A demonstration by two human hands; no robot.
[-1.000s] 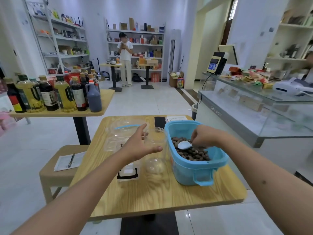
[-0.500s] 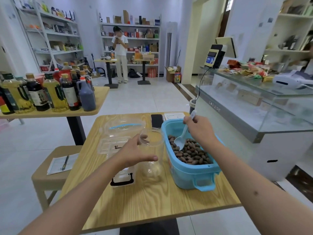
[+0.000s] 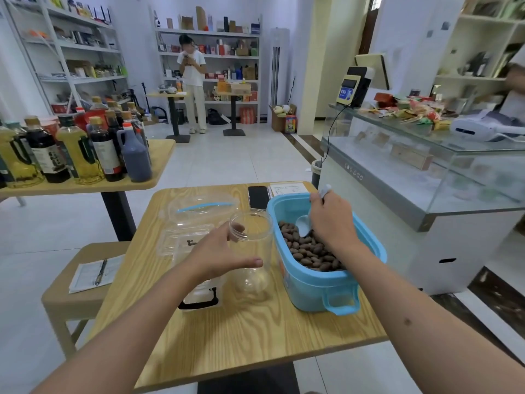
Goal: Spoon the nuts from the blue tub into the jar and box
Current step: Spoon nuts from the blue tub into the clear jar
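Note:
A blue tub [image 3: 318, 285] with brown nuts [image 3: 308, 250] stands on the wooden table [image 3: 255, 334], right of centre. My right hand [image 3: 332, 223] grips a pale spoon [image 3: 303, 224] whose bowl dips into the nuts near the tub's far end. Left of the tub stands an empty clear jar [image 3: 251, 251]. My left hand [image 3: 218, 255] wraps around the jar's left side, thumb across its front. A clear plastic box [image 3: 187, 240] with a black-handled part lies left of the jar, partly behind my left hand.
A clear lid with a blue strip [image 3: 203, 207], a black phone [image 3: 258, 197] and a paper sheet [image 3: 288, 189] lie at the table's far edge. A stool with a notepad and pen [image 3: 96, 273] stands left. Bottles [image 3: 85, 149] crowd a side table. A glass counter [image 3: 426, 177] runs along the right.
My right hand has tipped the spoon upright and pushed its bowl down into the nuts toward the tub's far end. My left hand stays on the jar.

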